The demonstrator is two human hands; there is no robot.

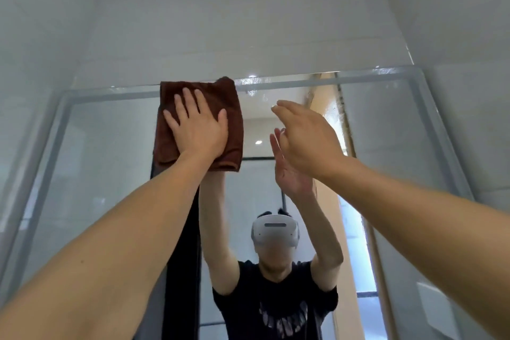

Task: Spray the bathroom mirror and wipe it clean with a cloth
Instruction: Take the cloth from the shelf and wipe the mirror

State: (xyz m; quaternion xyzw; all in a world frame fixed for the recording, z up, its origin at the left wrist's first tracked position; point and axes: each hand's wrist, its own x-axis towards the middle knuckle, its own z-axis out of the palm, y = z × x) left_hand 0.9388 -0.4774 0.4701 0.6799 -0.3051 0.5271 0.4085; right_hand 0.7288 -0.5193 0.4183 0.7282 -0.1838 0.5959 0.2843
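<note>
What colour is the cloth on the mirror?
Dark reddish brown cloth, seen in the head view.

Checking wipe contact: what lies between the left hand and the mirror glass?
Head view: the folded brown cloth, pressed flat under the left hand at the mirror top edge.

Home bathroom. Large frameless bevelled-edge wall mirror (110, 146) mounted on pale grey-white glossy wall tiles (248, 22) that run up above it and to both sides. Water droplets (252, 83) speckle the mirror's top edge. The reflection shows more white tile with a dark trim line (258, 158), a recessed ceiling spotlight (258, 142) and a tan wooden door frame (329, 102).
</note>
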